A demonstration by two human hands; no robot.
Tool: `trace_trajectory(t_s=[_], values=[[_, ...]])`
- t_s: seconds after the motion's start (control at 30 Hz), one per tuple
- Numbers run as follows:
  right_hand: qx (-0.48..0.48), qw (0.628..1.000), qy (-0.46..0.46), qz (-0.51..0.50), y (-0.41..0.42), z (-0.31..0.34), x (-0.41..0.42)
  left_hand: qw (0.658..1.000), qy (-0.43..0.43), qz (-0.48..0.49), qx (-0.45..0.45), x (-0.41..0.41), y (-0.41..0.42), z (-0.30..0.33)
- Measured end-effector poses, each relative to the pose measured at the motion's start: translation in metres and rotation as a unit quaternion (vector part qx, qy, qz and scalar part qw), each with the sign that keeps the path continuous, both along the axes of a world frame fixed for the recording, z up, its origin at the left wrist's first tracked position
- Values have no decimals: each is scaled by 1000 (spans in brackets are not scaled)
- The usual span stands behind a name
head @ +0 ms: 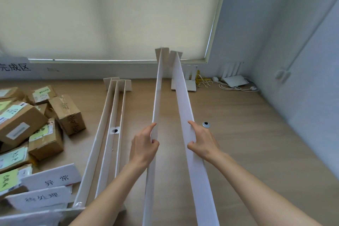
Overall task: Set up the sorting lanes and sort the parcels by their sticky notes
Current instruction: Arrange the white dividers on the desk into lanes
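L hand (145, 145) & R hand (202, 141) each pinch 1 long white foam-board divider strip (156, 101) (183, 101), thumb vs fingers, upright over wood floor (247, 134). Brown cardboard parcels w/ green sticky notes (27, 121) piled far left.

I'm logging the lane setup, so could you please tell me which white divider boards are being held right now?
The two rightmost: left hand grips one divider board, right hand the other. The three boards further left lie untouched.
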State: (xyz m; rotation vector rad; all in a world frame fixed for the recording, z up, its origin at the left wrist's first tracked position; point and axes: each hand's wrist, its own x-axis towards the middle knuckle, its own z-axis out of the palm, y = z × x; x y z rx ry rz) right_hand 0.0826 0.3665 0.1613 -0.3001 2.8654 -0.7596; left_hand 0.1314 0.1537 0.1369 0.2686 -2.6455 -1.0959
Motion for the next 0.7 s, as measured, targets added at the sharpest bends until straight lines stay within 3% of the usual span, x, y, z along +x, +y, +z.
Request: trace_trajectory(t_s=[0.33, 0.7], values=[[19, 996, 65, -55, 96, 107, 57, 995, 63, -69, -25, 25, 84, 106], [75, 988, 105, -87, 236, 177, 67, 989, 81, -103, -68, 15, 222, 174]])
